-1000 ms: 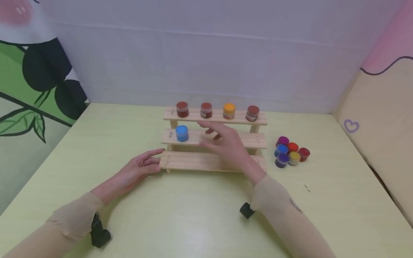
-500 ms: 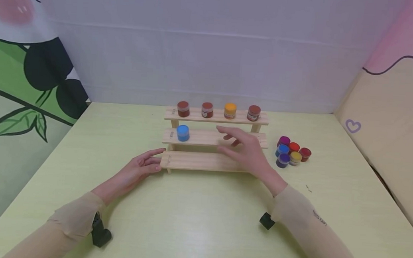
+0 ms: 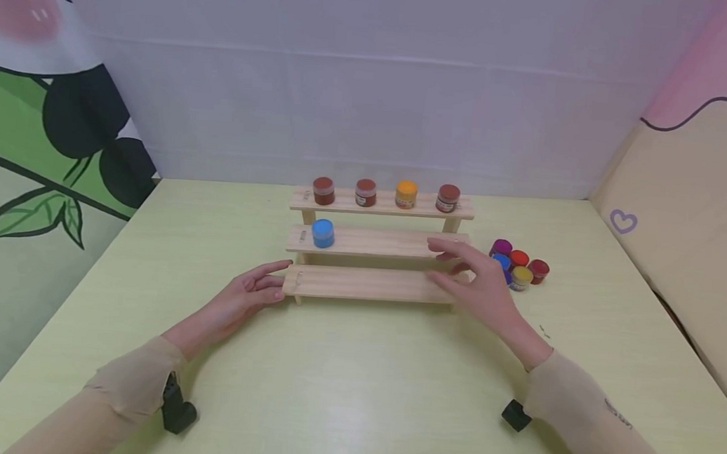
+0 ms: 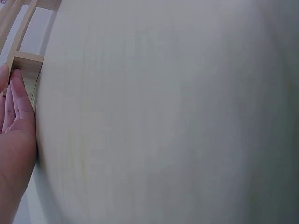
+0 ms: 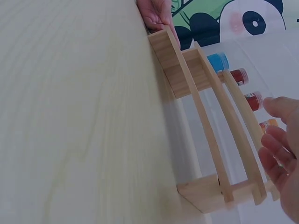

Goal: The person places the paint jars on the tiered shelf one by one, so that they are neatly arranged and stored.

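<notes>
A three-tier wooden rack (image 3: pixel 372 284) stands on the table. Its top tier carries a row of several jars, among them an orange jar (image 3: pixel 406 195) and a dark red jar (image 3: pixel 448 198); a blue jar (image 3: pixel 322 233) sits at the left of the middle tier. My left hand (image 3: pixel 231 309) rests its fingers and thumb at the left end of the bottom tier; the left wrist view shows the hand (image 4: pixel 16 135) at that wooden edge. Over the rack's right end hovers my right hand (image 3: pixel 485 292), fingers extended, holding nothing.
Right of the rack is a cluster of jars, including a purple one (image 3: pixel 501 247), a red one (image 3: pixel 519 259) and a yellow one (image 3: pixel 521 277); my right hand partly covers it. A pale wall panel (image 3: pixel 377 115) rises behind the table (image 3: pixel 352 395).
My right hand has moved right, from over the middle of the rack to its right end near the loose jars. My left hand has stayed at the rack.
</notes>
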Motion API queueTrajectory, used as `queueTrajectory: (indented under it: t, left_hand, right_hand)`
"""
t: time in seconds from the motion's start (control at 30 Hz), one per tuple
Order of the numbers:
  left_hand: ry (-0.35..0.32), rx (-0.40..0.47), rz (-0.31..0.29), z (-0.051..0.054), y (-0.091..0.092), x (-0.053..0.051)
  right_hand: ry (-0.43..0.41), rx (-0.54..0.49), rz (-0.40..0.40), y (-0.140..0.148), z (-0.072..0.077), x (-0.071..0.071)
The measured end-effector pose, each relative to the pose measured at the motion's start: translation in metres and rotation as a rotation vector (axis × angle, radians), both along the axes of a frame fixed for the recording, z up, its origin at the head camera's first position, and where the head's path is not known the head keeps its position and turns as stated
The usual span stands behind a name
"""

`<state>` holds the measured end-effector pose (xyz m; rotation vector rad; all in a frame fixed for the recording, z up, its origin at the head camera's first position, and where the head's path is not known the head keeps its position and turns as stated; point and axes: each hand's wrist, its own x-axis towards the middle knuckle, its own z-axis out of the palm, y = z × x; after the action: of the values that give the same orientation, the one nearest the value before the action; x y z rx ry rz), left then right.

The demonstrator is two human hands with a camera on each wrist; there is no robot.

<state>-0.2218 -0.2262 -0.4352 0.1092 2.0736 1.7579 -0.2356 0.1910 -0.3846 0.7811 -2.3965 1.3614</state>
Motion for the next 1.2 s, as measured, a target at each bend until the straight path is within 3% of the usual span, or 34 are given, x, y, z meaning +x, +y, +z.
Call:
queueTrajectory:
  t: [0.43,0.67,0.87,1.03,1.2]
  left_hand:
    - [0.003,0.019,-0.004,-0.001,-0.001,0.000]
    - [-0.008,0.016,0.009,-0.001,-0.001,0.001]
    - [-0.009,0.008,0.008,0.001,-0.001,0.002]
    - [-0.012,0.006,0.009,0.002,0.000,0.003]
    - [-0.009,0.023,0.010,0.003,0.001,0.003]
  right_hand:
    - [0.056,0.085,-0.128,0.049,-0.005,0.011]
    - [0.099,0.136,-0.157,0.073,-0.012,0.008]
    - [0.128,0.254,-0.220,0.086,-0.016,0.005]
    - [0.095,0.347,-0.253,0.092,-0.018,0.004]
    - [0.064,0.377,-0.266,0.094,-0.020,0.002]
